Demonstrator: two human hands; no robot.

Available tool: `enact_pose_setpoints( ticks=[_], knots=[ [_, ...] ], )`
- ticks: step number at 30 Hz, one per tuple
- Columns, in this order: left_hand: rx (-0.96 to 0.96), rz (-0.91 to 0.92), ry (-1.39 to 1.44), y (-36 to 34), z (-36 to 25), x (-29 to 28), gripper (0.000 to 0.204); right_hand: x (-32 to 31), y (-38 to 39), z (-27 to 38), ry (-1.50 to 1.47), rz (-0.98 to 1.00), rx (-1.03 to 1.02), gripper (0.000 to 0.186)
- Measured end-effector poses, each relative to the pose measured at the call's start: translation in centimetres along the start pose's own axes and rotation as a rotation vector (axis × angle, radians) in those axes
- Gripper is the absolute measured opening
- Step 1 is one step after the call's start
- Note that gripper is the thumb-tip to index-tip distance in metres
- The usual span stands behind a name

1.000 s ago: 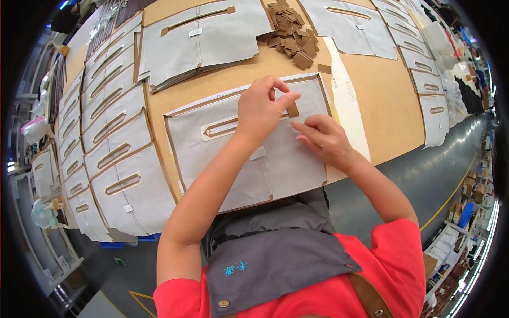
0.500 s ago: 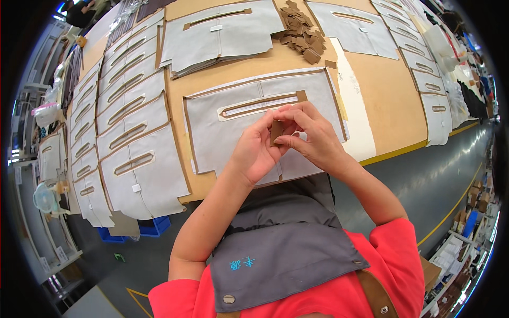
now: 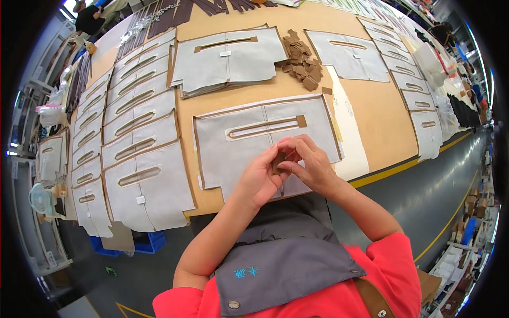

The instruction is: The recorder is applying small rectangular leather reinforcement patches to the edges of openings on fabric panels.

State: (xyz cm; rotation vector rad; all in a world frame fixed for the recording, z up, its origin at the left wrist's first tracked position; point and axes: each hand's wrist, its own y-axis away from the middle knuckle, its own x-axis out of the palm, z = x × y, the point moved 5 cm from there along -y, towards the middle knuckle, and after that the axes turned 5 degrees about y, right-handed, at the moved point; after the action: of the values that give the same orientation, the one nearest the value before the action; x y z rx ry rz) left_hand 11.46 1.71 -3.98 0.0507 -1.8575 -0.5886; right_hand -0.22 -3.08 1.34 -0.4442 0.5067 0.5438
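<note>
A small brown rectangular piece (image 3: 277, 162) is pinched between my two hands, partly covered by the fingers. My left hand (image 3: 260, 177) is closed on its left side, while the thumb and fingers of my right hand (image 3: 312, 165) grip it from the right. Both hands are above the near part of a grey panel (image 3: 217, 153) edged in brown. The panel has a long brown-rimmed slot, and a similar brown tab (image 3: 301, 121) lies at the slot's right end.
Beyond the panel, a loose pile of brown pieces (image 3: 303, 69) sits beside a stack of grey panels (image 3: 201, 69). Overlapping slotted panels (image 3: 154, 196) line the left side, others (image 3: 427, 127) the right. A white strip (image 3: 347, 127) lies right of the work panel. Blue bins (image 3: 151, 243) stand below the table.
The view has shifted, so the table things appear lower. My hands stay together on the brown piece, which now shows less between the fingers and lies nearer the panel's front edge.
</note>
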Motion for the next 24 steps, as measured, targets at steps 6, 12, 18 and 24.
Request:
enact_pose_setpoints(
  ticks=[6, 12, 18, 24],
  knots=[
    [0.011, -0.033, -0.007, -0.2, -0.2, -0.2, 0.041, 0.4, -1.3, -0.5, 0.054, 0.091, 0.044, 0.027],
    [0.011, -0.068, 0.073, -1.2, -1.8, -0.7, 0.04, 0.7, -3.2, -1.6, -0.102, 0.129, 0.021, 0.019],
    [0.093, -0.06, 0.157, -1.5, -5.8, -0.6, 0.035, -4.3, -12.9, -4.1, -0.356, -0.09, 0.284, 0.01],
    [0.169, -0.093, 0.18, -1.3, -8.2, -0.5, 0.034, -4.0, -29.9, -14.2, -0.518, -0.207, 0.38, 0.024]
  ],
)
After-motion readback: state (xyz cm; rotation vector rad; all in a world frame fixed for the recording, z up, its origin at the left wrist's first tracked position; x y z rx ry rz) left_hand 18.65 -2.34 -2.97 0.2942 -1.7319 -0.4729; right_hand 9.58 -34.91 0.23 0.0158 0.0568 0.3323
